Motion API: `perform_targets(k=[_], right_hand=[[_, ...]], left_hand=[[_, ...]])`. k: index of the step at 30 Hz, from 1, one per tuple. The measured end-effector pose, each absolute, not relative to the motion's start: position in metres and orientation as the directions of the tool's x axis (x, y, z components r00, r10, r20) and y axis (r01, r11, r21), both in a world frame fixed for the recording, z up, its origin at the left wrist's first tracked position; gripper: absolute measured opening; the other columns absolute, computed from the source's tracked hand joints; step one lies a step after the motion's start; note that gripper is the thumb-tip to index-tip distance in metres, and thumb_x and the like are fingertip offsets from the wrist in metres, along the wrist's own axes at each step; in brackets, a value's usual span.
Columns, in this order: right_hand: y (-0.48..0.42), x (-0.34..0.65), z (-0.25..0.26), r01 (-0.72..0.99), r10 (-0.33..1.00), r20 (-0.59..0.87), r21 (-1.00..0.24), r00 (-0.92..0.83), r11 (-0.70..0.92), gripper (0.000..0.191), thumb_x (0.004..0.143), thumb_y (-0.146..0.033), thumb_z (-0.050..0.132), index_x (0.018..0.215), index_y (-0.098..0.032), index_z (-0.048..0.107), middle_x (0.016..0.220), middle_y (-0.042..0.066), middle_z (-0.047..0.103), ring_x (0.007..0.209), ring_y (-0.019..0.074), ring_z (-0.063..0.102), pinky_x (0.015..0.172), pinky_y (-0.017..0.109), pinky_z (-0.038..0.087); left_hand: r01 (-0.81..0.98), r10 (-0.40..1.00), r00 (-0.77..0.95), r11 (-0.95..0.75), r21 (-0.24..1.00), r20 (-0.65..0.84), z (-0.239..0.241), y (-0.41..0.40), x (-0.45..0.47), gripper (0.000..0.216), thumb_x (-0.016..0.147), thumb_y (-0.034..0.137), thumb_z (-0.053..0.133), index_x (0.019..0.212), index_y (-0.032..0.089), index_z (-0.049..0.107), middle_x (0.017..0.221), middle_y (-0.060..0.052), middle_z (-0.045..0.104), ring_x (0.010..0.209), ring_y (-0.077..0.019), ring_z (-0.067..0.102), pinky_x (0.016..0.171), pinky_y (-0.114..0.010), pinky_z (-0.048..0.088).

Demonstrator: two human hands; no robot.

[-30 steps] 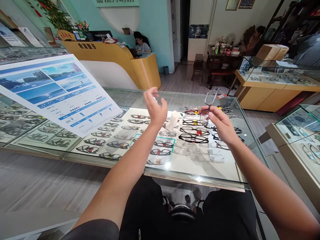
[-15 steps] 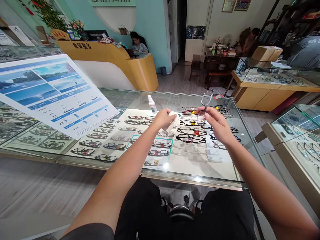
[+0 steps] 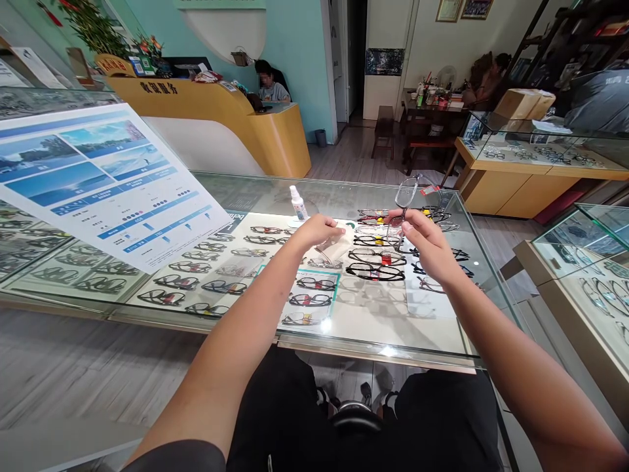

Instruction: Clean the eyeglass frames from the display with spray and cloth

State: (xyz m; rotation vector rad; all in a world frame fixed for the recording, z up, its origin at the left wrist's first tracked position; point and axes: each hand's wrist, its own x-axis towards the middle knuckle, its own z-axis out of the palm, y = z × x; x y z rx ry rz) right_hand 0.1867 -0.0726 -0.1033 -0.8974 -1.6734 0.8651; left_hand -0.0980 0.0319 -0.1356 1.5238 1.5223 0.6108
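My right hand [image 3: 427, 244], its thumb and fingers closed, grips a pair of eyeglasses [image 3: 406, 192] with clear lenses and a red tag. The glasses are held upright above the glass counter. My left hand [image 3: 317, 233] is pinched over a pale cloth [image 3: 340, 248] that hangs below its fingers. Part of that cloth is hidden by the hand. Just behind my left hand stands a small white spray bottle [image 3: 298, 204]. Rows of eyeglass frames [image 3: 376, 271] show in the counter under and around both hands.
A printed sheet [image 3: 118, 190] slants over the left of the glass display counter [image 3: 393, 337]. Another display case [image 3: 545, 157] stands at the back right. A person [image 3: 271, 88] sits behind the yellow reception desk [image 3: 280, 141]. A stool [image 3: 384, 128] stands farther back.
My left hand has turned slightly, and the pale cloth now hangs lower and more spread beneath it. The right hand and the eyeglasses have hardly moved.
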Motion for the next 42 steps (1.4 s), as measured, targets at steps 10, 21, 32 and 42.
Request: perform_targets(k=[10, 21, 32, 42], right_hand=[[-0.073, 0.187, -0.104, 0.149, 0.872, 0.434, -0.869, -0.227, 0.471, 0.036, 0.108, -0.057, 0.058, 0.127, -0.030, 0.073, 0.134, 0.007, 0.076, 0.124, 0.0272, 0.067, 0.111, 0.046, 0.049], [-0.076, 0.183, -0.101, 0.104, 0.876, 0.435, -0.881, -0.209, 0.462, 0.034, 0.107, -0.056, 0.061, 0.125, -0.030, 0.073, 0.126, 0.006, 0.077, 0.122, 0.0260, 0.067, 0.110, 0.045, 0.052], [-0.079, 0.178, -0.103, 0.054, 0.879, 0.460, -0.881, -0.129, 0.469, 0.033, 0.106, -0.056, 0.063, 0.124, -0.030, 0.073, 0.129, 0.007, 0.079, 0.123, 0.0262, 0.071, 0.113, 0.048, 0.053], [-0.080, 0.175, -0.101, 0.130, 0.881, 0.471, -0.871, -0.048, 0.473, 0.036, 0.103, -0.062, 0.064, 0.120, -0.032, 0.075, 0.137, 0.006, 0.072, 0.124, 0.0276, 0.067, 0.106, 0.046, 0.056]], left_hand=[[0.385, 1.000, 0.015, -0.008, 0.923, 0.002, -0.096, 0.017, -0.098, 0.027, 0.081, 0.027, 0.071, 0.068, 0.022, 0.048, 0.066, 0.001, 0.050, 0.062, -0.0149, 0.044, 0.061, -0.031, 0.028], [-0.075, 0.956, 0.284, -0.053, 0.996, 0.072, -0.094, -0.028, -0.051, 0.040, 0.087, 0.051, 0.080, 0.086, 0.024, 0.050, 0.074, 0.003, 0.047, 0.062, -0.0117, 0.045, 0.055, -0.024, 0.036], [-0.025, 0.899, 0.315, -0.313, 0.949, 0.305, -0.104, -0.044, -0.030, 0.035, 0.085, 0.043, 0.078, 0.084, 0.022, 0.051, 0.083, 0.000, 0.054, 0.077, -0.0144, 0.048, 0.069, -0.027, 0.041], [-0.012, 0.858, 0.377, -0.373, 0.928, 0.350, -0.106, -0.054, -0.029, 0.038, 0.088, 0.050, 0.079, 0.089, 0.023, 0.053, 0.083, 0.000, 0.051, 0.072, -0.0144, 0.045, 0.065, -0.028, 0.038]])
